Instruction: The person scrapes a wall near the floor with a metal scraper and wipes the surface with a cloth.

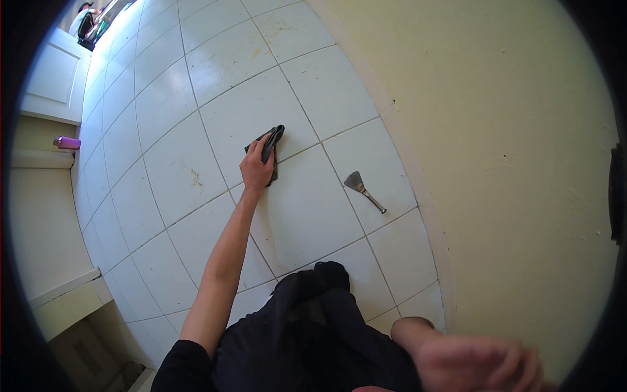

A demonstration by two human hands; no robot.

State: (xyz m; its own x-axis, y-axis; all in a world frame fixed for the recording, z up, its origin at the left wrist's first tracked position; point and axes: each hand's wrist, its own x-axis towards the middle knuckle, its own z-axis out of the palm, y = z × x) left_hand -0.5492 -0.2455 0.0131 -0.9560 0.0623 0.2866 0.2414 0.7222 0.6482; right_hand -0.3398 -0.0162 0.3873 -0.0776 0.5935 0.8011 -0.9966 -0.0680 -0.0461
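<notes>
Below, in the head view, a dark grey cloth is pressed flat against the white tiled floor by the left hand, whose fingers are closed over the cloth's near part while the arm is stretched out from the lower edge. The cloth lies across a grout line, well out in front of the dark-trousered knee. A small scraper with a metal blade is seen lying on a tile to the right of the cloth, apart from it and near the base of the pale yellow wall. The right hand is held low at the bottom edge, blurred; nothing is seen in it, and whether its fingers are spread or curled cannot be told. A purple bottle is set on a ledge at far left.
</notes>
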